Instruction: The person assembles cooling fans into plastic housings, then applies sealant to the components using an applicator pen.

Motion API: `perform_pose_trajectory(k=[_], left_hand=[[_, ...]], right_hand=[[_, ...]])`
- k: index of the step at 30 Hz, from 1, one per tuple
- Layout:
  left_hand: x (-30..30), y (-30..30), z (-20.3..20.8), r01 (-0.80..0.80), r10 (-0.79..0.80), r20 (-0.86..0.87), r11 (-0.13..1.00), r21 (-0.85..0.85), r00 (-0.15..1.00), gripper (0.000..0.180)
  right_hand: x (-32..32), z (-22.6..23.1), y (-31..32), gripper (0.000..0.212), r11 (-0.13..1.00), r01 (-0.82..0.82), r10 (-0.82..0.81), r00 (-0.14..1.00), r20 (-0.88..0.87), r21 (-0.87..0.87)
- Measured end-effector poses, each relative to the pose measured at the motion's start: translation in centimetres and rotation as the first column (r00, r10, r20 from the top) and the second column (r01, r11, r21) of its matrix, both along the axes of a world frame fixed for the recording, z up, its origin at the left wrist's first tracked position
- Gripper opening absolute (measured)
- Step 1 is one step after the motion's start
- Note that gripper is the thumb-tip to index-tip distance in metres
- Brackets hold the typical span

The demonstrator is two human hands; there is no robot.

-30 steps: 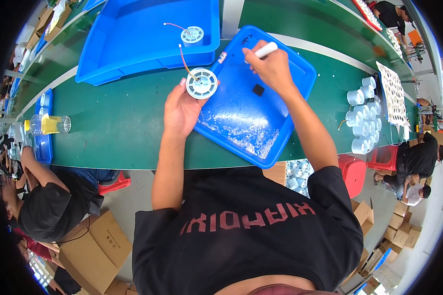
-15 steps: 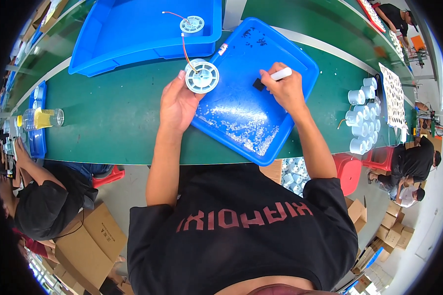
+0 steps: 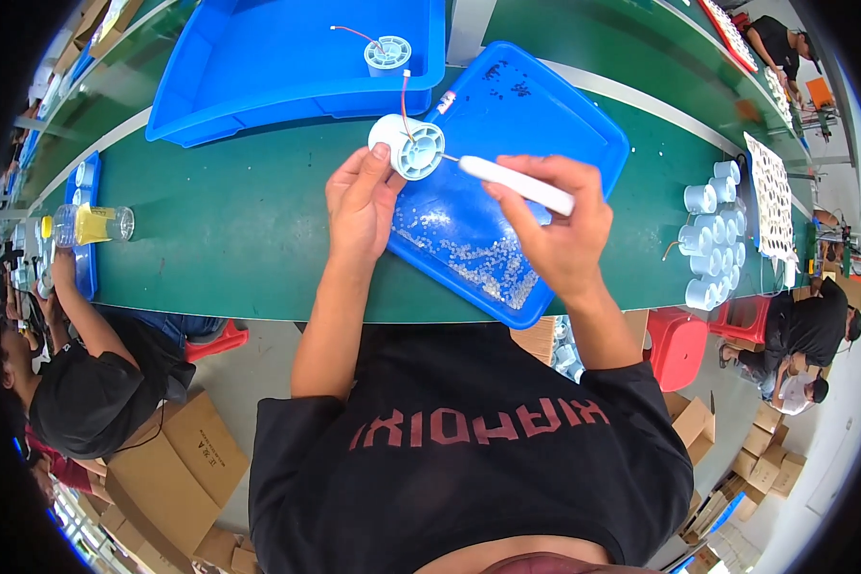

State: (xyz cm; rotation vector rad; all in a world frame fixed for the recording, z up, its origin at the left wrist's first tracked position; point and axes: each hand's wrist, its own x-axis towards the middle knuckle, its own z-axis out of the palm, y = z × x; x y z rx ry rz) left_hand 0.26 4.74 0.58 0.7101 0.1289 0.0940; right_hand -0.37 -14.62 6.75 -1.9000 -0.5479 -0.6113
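My left hand (image 3: 362,206) grips a pale cylindrical housing (image 3: 386,132), its spoked round end turned toward the right. A red wire pair with a small white plug rises from that end. Between the fingers of my right hand (image 3: 574,234) is a white pen-shaped tool (image 3: 517,184). Its thin metal tip meets the rim of the spoked end; whether it sits in a hole is too small to tell. Beneath both hands lies a tilted blue tray (image 3: 569,124), holding scattered tiny clear pieces (image 3: 497,277) near its front and small black pieces (image 3: 514,88) at the back.
A large blue bin (image 3: 258,113) at the back left holds another wired housing (image 3: 388,59). Several white housings (image 3: 713,234) stand grouped at right, beside a dotted sheet (image 3: 770,196). A clear bottle (image 3: 94,225) is at far left, near a seated co-worker (image 3: 96,378).
My right hand has lifted the tool from low over the tray and brought its tip to the housing. The housing has tilted to face right. A black square seen by the tool no longer shows.
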Motion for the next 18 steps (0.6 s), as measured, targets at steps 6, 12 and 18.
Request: perform_pose_trajectory(k=[6,12,18], left_hand=[[-0.1,-0.3,0.0,-0.019,0.019,-0.012,0.999,0.042,1.000,0.027],[-0.2,-0.3,0.3,-0.016,0.017,-0.014,0.997,0.073,1.000,0.028],[-0.2,-0.4,0.5,-0.011,0.014,-0.027,0.995,0.095,1.000,0.028]], right_hand=[[0.1,0.6,1.7,0.028,0.986,-0.027,0.052,0.987,0.152,-0.164],[0.3,0.5,1.9,0.027,0.985,-0.026,0.051,0.988,0.146,-0.169],[0.4,0.5,2.0,0.028,0.981,-0.025,0.054,0.987,0.151,-0.191]])
